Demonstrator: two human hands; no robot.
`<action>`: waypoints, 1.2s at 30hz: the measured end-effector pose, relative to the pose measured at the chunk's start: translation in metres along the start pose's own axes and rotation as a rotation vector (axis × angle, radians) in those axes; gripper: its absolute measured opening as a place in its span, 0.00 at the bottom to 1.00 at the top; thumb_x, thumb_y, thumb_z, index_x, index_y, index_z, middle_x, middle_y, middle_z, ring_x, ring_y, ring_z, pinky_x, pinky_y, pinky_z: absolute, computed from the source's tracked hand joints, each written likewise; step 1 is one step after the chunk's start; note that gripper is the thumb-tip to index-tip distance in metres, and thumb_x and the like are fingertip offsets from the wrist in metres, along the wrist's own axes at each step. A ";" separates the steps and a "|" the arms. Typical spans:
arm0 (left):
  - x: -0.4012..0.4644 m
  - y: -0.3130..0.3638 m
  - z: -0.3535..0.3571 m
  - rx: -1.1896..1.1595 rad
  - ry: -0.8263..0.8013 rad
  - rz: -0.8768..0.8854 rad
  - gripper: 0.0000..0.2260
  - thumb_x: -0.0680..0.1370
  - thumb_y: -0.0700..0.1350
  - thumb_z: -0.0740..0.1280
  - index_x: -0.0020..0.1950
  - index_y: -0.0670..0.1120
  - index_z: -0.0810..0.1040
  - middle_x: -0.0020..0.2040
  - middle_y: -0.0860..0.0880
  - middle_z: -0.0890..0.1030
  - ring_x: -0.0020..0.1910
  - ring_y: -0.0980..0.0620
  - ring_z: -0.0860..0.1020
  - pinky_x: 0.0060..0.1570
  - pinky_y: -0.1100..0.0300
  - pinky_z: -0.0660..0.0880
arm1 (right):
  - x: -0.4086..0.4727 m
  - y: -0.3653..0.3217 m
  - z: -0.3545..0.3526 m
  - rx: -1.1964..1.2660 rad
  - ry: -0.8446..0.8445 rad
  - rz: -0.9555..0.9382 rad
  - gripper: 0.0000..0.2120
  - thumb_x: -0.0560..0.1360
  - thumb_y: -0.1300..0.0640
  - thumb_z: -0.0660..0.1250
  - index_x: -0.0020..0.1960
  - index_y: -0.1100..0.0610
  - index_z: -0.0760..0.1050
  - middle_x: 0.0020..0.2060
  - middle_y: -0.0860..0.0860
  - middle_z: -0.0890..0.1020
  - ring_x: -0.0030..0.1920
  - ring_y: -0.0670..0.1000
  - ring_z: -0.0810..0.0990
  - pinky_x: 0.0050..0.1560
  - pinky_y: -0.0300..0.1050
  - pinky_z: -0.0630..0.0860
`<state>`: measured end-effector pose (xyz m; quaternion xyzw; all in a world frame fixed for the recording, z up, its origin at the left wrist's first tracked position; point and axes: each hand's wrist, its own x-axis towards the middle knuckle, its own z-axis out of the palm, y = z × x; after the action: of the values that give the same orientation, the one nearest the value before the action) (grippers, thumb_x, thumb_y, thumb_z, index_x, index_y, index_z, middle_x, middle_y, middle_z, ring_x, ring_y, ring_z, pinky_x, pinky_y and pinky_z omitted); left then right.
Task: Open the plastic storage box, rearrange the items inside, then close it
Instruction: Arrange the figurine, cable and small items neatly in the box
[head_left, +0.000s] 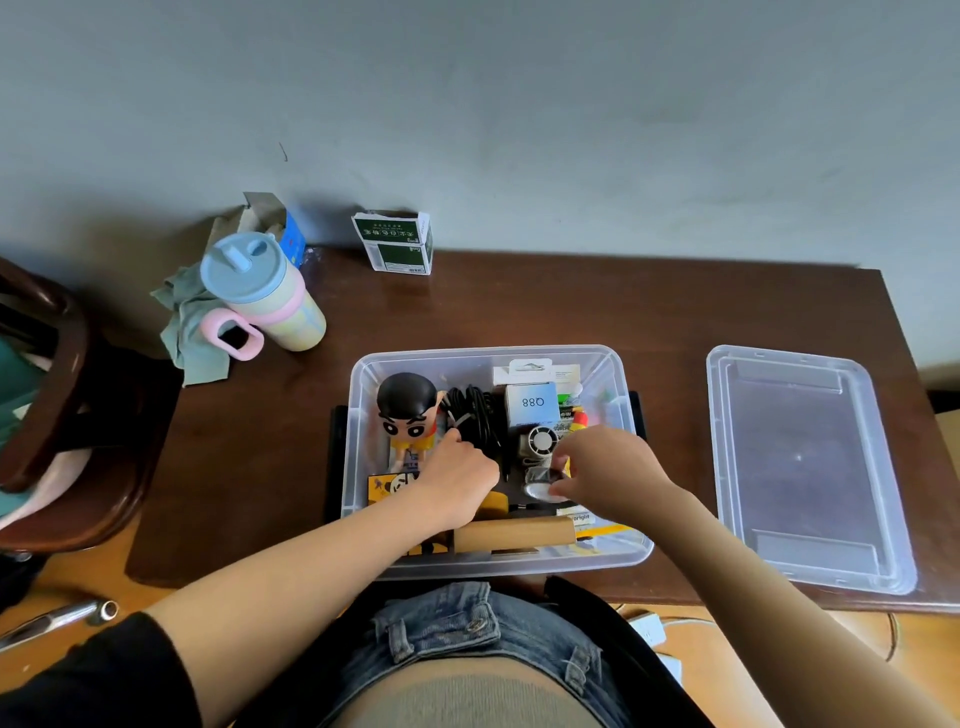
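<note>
The clear plastic storage box (613, 364) stands open on the dark wooden table, its clear lid (800, 467) lying flat to the right. Inside are a cartoon figurine (408, 410), a coiled black cable (475, 410), a white Q88 box (532, 405), a small round fan (540, 441) and a wooden roll (514, 532). My left hand (457, 480) is in the box with its fingers curled at the black cable by the figurine. My right hand (608, 467) pinches a small dark and white item (540, 480) just below the fan.
A pastel tumbler (265, 293) with a pink handle stands at the back left on a green cloth (192, 338). A green and white carton (397, 241) sits at the back edge. A dark wooden chair (52, 415) is at the left. Metal tools (67, 616) lie on the floor.
</note>
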<state>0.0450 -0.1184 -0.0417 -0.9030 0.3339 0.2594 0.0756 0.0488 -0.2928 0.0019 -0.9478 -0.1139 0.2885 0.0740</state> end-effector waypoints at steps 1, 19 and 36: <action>0.001 0.000 0.001 0.012 -0.007 -0.001 0.15 0.74 0.31 0.61 0.31 0.45 0.64 0.31 0.49 0.69 0.37 0.48 0.68 0.56 0.52 0.63 | 0.000 -0.004 0.001 -0.063 -0.023 -0.020 0.11 0.74 0.49 0.68 0.54 0.52 0.79 0.49 0.48 0.81 0.46 0.50 0.78 0.41 0.41 0.71; 0.013 -0.002 0.006 -0.594 -0.115 -0.014 0.15 0.77 0.38 0.63 0.62 0.46 0.78 0.61 0.48 0.79 0.60 0.48 0.76 0.58 0.54 0.73 | 0.013 0.020 -0.002 0.122 -0.080 0.012 0.07 0.76 0.51 0.65 0.49 0.49 0.82 0.48 0.46 0.83 0.46 0.48 0.80 0.49 0.45 0.78; 0.036 0.008 0.018 -0.413 0.073 -0.084 0.11 0.78 0.46 0.66 0.57 0.43 0.79 0.50 0.46 0.82 0.51 0.46 0.80 0.50 0.52 0.76 | 0.013 0.013 0.004 -0.183 0.022 0.028 0.12 0.74 0.70 0.58 0.51 0.60 0.76 0.50 0.54 0.79 0.52 0.54 0.76 0.47 0.44 0.75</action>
<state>0.0553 -0.1392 -0.0753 -0.9213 0.2382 0.2859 -0.1126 0.0598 -0.3020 -0.0111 -0.9552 -0.1256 0.2676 -0.0157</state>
